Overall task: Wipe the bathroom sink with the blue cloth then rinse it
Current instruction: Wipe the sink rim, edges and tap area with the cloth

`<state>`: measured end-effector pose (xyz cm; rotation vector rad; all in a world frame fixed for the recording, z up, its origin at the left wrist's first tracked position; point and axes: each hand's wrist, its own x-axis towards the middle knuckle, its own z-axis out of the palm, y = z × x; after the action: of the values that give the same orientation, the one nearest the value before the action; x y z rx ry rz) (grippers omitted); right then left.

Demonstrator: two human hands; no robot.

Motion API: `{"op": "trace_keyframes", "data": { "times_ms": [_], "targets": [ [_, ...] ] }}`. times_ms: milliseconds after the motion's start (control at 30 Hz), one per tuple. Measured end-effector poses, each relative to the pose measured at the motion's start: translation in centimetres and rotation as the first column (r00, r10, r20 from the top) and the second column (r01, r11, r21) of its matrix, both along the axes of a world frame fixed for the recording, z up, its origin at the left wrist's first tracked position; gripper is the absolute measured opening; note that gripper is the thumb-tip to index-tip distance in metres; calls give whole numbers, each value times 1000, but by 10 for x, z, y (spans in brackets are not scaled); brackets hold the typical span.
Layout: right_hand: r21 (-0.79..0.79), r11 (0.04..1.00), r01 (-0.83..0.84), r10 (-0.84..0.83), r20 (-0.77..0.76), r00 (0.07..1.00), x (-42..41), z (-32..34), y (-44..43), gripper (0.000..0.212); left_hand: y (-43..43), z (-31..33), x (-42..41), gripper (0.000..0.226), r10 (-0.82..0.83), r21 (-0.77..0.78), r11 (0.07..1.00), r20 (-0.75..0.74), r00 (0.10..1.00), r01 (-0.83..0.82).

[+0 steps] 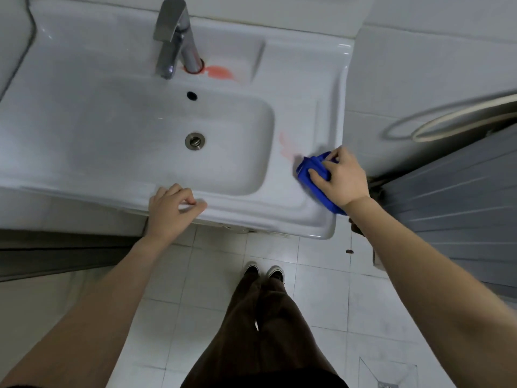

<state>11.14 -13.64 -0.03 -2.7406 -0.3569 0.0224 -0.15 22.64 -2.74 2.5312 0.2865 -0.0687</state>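
Right hand (340, 177) grips the bunched cloth (306, 167) on the sink (279, 211) ledge; likely soft, light, best pressed from above; left hand (170, 205) rests loose, empty

Much of the blue cloth (306, 170) under the right hand (342, 177)
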Motion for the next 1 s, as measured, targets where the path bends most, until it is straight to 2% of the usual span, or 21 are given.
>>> {"op": "trace_keyframes", "data": {
  "times_ms": [100, 200, 333, 433, 633, 700, 800, 933, 1000],
  "targets": [
    [-17, 997, 80, -81, -62, 995, -8, 6, 4, 39, 1, 3, 1, 40, -24, -26, 999, -8, 1000, 24],
    [0, 997, 79, -79, -84, 993, -65, 6, 4, 42, 1, 5, -1, 39, -8, -40, 999, 4, 1000, 8],
    [227, 942, 249, -205, -200, 958, -98, 3, 6, 27, 0, 5, -2, 38, -6, -12, 1000, 14, 1000, 6],
    [261, 937, 231, -173, -229, 958, -67, -1, 5, 16, -1, 4, -1, 37, -7, -2, 1000, 31, 999, 7],
    [265, 934, 240, -201, -163, 966, 47, -5, 2, 16, 0, -7, 1, 36, -23, 55, 998, 115, 993, 17],
    [285, 929, 235, -199, -150, 968, 58, -5, 2, 16, 0, -8, 0, 35, -22, 51, 999, 133, 991, 16],
    [356, 891, 283, -237, -167, 957, 33, -5, 0, 12, -2, -7, 0, 33, -16, 50, 999, 148, 989, 9],
    [351, 903, 248, -200, -167, 965, -10, -4, -1, 20, -4, -3, 2, 33, -27, 84, 996, 188, 982, 11],
    [365, 892, 267, -204, -203, 958, -13, -2, 0, 38, -4, -2, 3, 33, -41, 91, 996, 203, 978, 23]
  ]
}}
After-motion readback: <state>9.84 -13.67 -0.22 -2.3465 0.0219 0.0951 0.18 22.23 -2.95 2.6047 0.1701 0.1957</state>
